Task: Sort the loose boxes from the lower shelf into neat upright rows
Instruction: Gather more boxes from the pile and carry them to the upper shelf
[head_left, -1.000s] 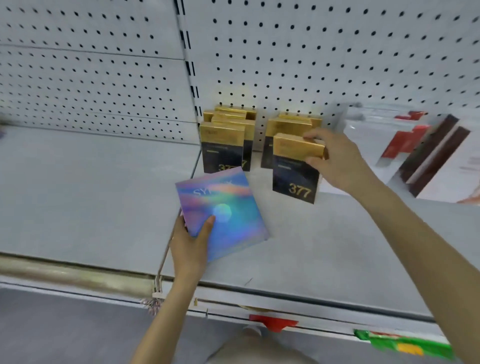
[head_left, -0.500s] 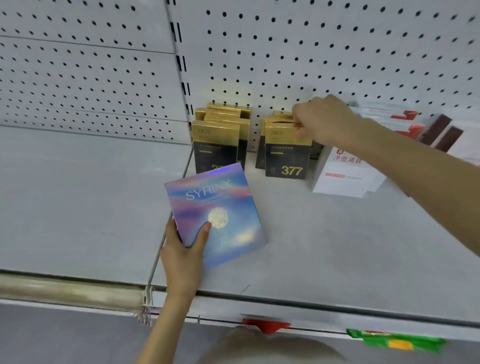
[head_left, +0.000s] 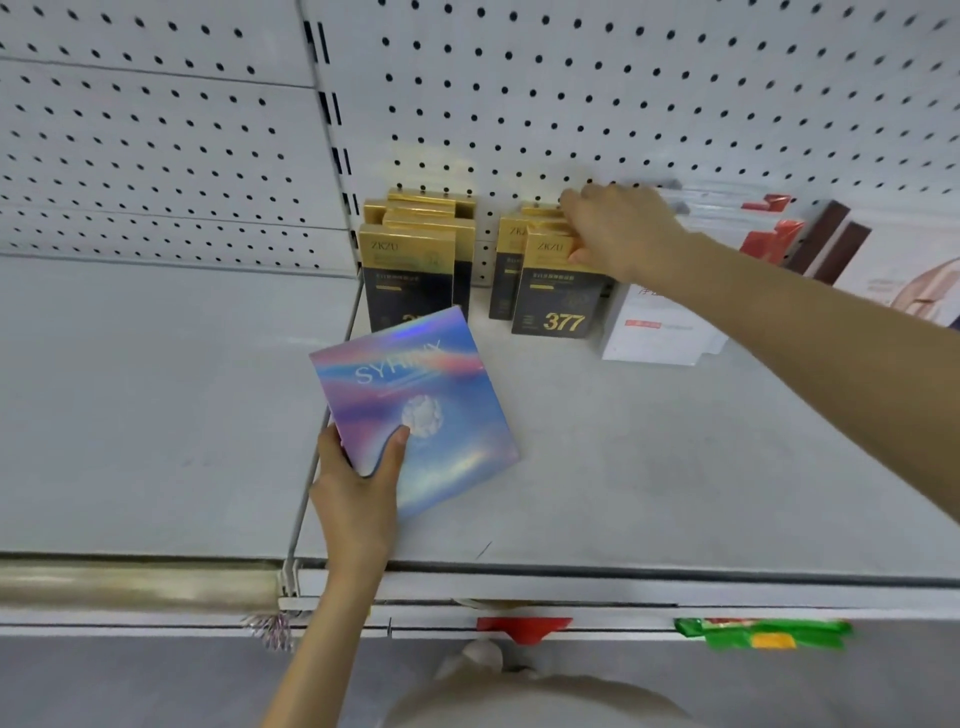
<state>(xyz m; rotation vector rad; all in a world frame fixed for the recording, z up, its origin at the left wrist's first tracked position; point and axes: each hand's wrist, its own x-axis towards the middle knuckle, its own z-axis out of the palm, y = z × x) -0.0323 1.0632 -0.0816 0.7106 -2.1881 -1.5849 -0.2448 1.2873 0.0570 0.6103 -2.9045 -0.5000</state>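
My left hand (head_left: 358, 483) grips the lower left corner of a flat holographic box (head_left: 415, 410) marked SYRINX, held tilted just above the grey shelf (head_left: 649, 467). At the back stand two rows of gold-and-black boxes marked 377. The left row (head_left: 415, 270) stands upright against the pegboard. My right hand (head_left: 618, 228) rests on the gold top of the front box of the right row (head_left: 558, 296), fingers curled over its upper edge. That box stands upright on the shelf.
White boxes with red print (head_left: 660, 332) stand right of the gold rows, with more red, brown and white boxes (head_left: 810, 239) behind them. A vertical shelf divider (head_left: 322, 415) runs by my left hand. Green and red price tags (head_left: 758, 631) hang on the front rail.
My right hand carried a gold 377 box back and stood it upright at the front of the right row. The holographic box in my left hand stayed nearly still.
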